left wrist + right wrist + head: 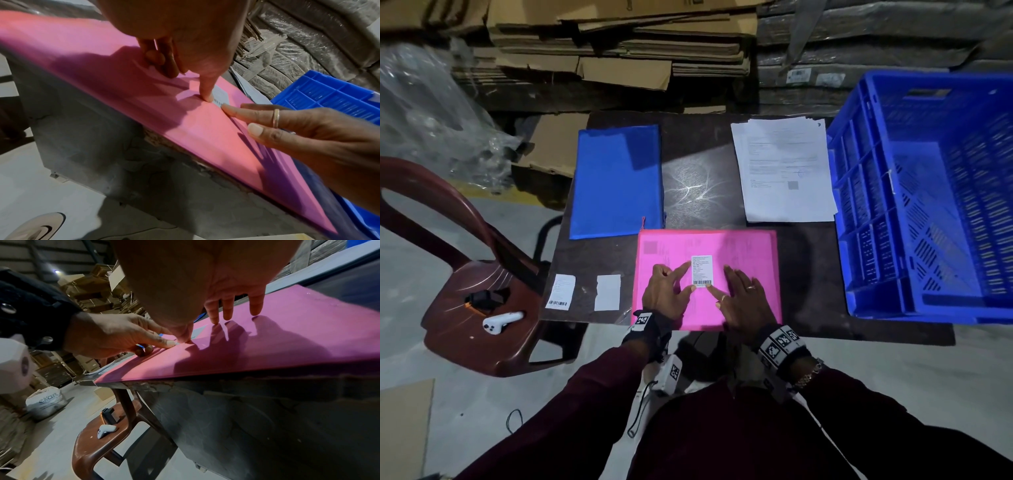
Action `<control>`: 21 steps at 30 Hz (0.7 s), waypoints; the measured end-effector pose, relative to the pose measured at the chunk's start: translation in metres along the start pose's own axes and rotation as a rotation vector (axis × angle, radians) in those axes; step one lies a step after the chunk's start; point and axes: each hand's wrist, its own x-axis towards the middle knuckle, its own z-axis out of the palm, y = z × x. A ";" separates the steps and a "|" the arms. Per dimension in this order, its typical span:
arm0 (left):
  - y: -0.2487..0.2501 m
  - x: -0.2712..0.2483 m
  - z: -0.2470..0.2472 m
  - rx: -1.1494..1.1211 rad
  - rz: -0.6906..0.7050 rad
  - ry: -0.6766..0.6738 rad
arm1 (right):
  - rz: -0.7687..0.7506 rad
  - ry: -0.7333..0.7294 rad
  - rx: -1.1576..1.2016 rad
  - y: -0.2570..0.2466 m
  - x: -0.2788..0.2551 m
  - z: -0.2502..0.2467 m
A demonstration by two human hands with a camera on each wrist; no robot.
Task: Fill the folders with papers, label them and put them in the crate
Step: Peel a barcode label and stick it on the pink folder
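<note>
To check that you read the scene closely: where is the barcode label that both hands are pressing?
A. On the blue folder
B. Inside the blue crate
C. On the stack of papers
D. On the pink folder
D: the left hand and right hand press the label flat onto the pink folder.

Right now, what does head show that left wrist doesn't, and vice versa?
Head only: blue folder, paper stack, two spare labels, chair. Left wrist only: a shoe on the floor and the table's worn front edge. Both: left hand and right hand pressing the label onto the pink folder, beside the crate.
</note>
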 end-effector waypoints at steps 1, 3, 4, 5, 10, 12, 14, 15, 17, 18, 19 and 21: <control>0.000 0.000 0.000 0.004 0.008 0.000 | 0.016 0.015 -0.004 0.003 0.000 0.004; 0.001 0.001 -0.002 0.059 0.027 -0.025 | 0.046 0.020 0.006 0.007 0.000 0.008; 0.001 0.001 -0.003 0.090 0.045 -0.042 | 0.050 0.024 0.013 0.008 0.000 0.009; 0.002 0.002 -0.003 0.124 0.077 -0.055 | 0.049 0.036 0.019 0.008 0.002 0.008; 0.009 0.012 -0.010 0.202 0.116 -0.127 | 0.074 0.064 0.024 0.006 0.031 0.002; 0.011 0.017 -0.010 0.211 0.097 -0.141 | 0.094 0.067 0.019 0.007 0.043 0.001; 0.014 0.019 -0.010 0.200 0.073 -0.144 | 0.102 0.055 0.007 0.008 0.051 -0.001; 0.014 0.019 -0.011 0.180 0.058 -0.140 | 0.103 0.047 0.008 0.008 0.053 0.000; 0.013 0.016 -0.012 0.124 0.027 -0.127 | 0.092 0.034 0.014 0.006 0.054 0.001; 0.011 0.014 -0.013 0.103 0.021 -0.123 | 0.077 0.029 0.018 0.004 0.053 0.003; 0.009 0.012 -0.014 0.093 0.027 -0.124 | 0.058 0.016 0.026 0.003 0.050 0.006; 0.002 0.007 -0.018 0.082 0.050 -0.147 | -0.001 -0.021 0.026 0.000 0.040 0.010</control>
